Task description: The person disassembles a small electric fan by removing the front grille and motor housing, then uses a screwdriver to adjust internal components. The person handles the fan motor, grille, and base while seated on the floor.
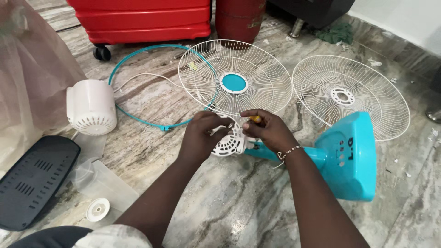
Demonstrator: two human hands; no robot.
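Gripping the white motor housing (229,143) — left hand (202,135), right hand (271,131) with screwdriver (255,119).

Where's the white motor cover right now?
Head view, left side: the white motor cover sits on the marble floor, beside the teal ring, above the dark vented panel.

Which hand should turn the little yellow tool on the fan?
Probably the right hand: it already pinches the yellow tool above the white motor part. The left hand is steadying that part.
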